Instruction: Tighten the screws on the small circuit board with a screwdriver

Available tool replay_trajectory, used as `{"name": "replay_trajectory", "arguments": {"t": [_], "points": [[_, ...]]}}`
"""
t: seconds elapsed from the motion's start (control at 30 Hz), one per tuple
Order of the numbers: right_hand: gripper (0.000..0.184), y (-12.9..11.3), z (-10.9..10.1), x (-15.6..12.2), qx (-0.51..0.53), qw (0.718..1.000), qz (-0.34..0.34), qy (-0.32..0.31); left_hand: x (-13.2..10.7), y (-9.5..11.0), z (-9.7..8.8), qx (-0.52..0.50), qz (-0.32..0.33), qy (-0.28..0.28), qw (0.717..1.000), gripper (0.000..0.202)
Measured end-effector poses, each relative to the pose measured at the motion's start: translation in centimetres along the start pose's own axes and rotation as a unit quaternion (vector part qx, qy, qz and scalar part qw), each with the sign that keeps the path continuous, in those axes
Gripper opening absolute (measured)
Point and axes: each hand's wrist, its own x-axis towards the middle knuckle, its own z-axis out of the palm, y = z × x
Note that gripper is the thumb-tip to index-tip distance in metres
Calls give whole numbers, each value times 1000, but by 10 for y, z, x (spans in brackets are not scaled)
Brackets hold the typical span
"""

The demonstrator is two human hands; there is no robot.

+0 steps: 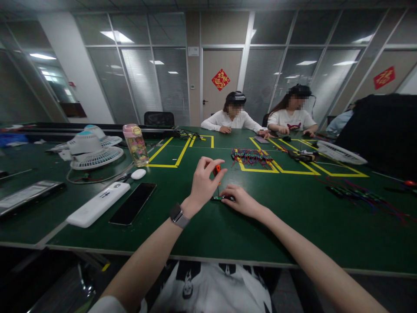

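Observation:
My left hand, with a watch on its wrist, is raised a little above the green table and pinches the orange handle of a small screwdriver, which points down. My right hand lies on the table just right of it, fingers pressed on a small dark circuit board under the screwdriver's tip. A pile of red, blue and green wired parts lies farther back, inside a yellow taped box.
To the left lie a black phone, a white power bank, a white mouse, a clear bottle and white desk fans. Two people sit at the far side. More wires are at right.

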Motion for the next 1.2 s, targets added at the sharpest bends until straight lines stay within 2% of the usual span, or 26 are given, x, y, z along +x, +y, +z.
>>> {"name": "replay_trajectory", "arguments": {"t": [0.17, 0.27, 0.47, 0.67, 0.83, 0.97, 1.03, 1.2], "points": [[15, 0, 0, 1, -2, 1000, 0, -2, 0, 0, 0, -31, 7, -16, 999, 34], [14, -1, 0, 1, -3, 1000, 3, -6, -1, 0, 1, -32, 11, -4, 999, 37], [13, -3, -1, 1, -2, 1000, 7, -1, -1, -1, 1, 20, 18, 16, 1000, 24], [14, -3, -1, 0, -2, 1000, 4, -1, 0, -2, 0, 0, 15, -13, 1000, 36], [14, -2, -1, 0, 6, 1000, 2, -2, 1, -1, 0, -2, 24, -2, 1000, 30], [13, -2, -1, 0, 2, 1000, 4, -1, 0, 1, -2, 20, 8, 15, 1000, 24], [13, -2, -1, 0, -2, 1000, 3, -1, 0, 2, -2, 2, -5, 9, 1000, 26], [14, -1, -1, 0, -2, 1000, 4, -6, 2, -2, 1, -119, -37, -30, 992, 35]]}}
